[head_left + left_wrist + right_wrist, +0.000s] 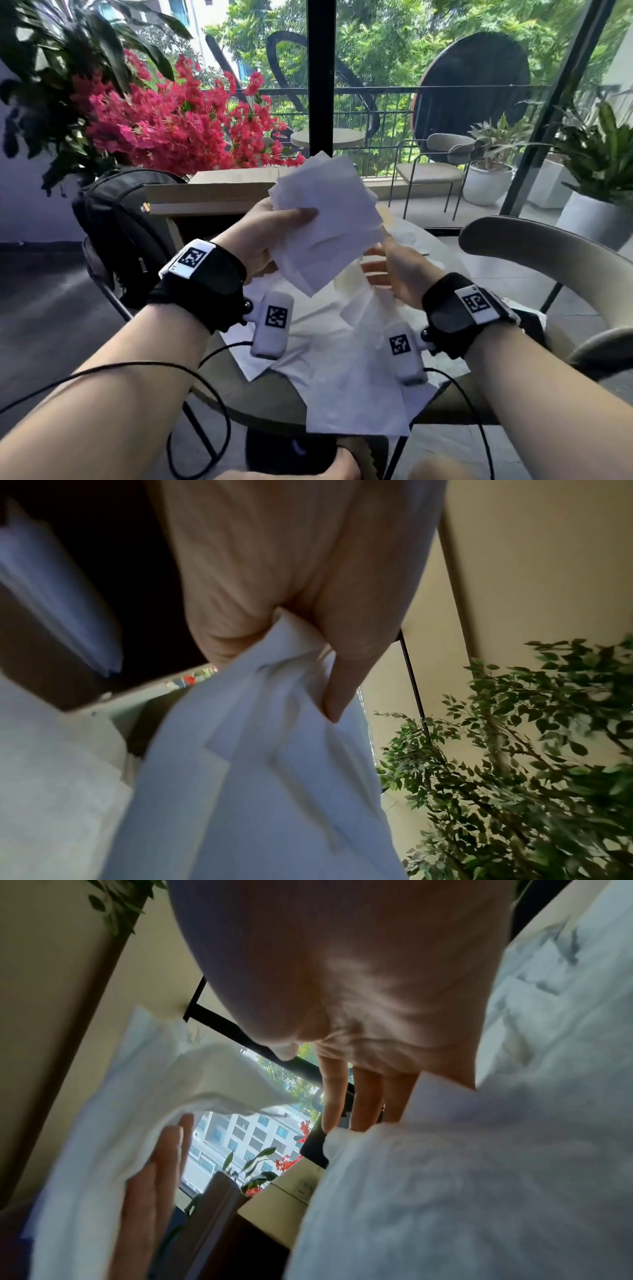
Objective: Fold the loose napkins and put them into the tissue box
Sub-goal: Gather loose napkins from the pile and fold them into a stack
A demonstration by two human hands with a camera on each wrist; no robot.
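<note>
The left hand is raised above the surface and grips a stack of white napkins, thumb laid across the near face of the stack and fingers behind it; the left wrist view shows the napkins pinched between thumb and palm, their layers fanning out below the hand. The right hand sits just right of and below that stack, palm turned toward it, fingers straight and relaxed, holding nothing; whether its fingertips touch the lower edge of the stack cannot be told. In the right wrist view its fingers point down along more white paper, with the left hand's fingers showing against the held napkins. Beneath both hands, loose napkins lie spread and overlapping on the surface, one sheet hanging past its near edge. A tissue box cannot be made out clearly in any view. Beyond the left hand stand a black backpack and red flowers; to the right of the right hand curves a beige chair.
</note>
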